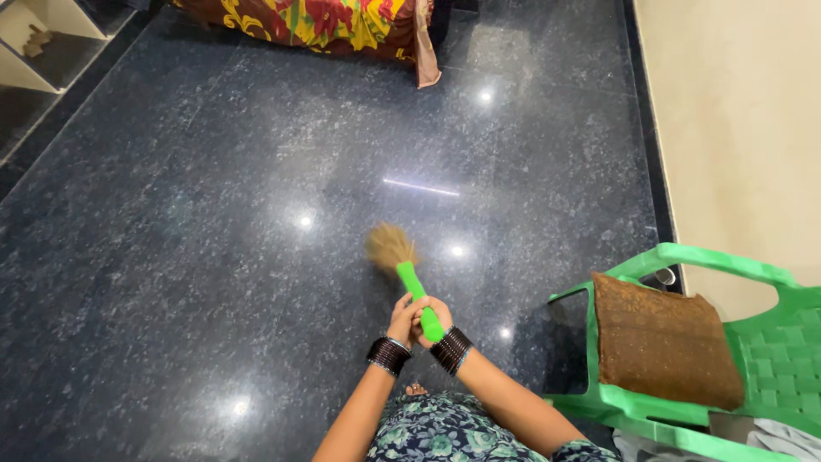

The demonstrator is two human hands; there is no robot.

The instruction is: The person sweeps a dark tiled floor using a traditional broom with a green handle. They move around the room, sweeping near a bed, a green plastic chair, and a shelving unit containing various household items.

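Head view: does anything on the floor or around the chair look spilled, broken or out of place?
Nothing is spilled or broken. Both hands, left hand and right hand, grip the green broom handle over the dark polished floor. The one oddity: a brown cushion lies on the green plastic chair, which is tipped askew.

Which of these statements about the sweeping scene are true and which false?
1. Both hands grip the green plastic handle of the straw broom: the left hand and the right hand. True.
2. The green plastic chair holds a blue bucket. False: a brown cushion rests on it.
3. The polished floor is white tile. False: it is dark speckled stone.
4. Dark bangles circle both wrists. True.
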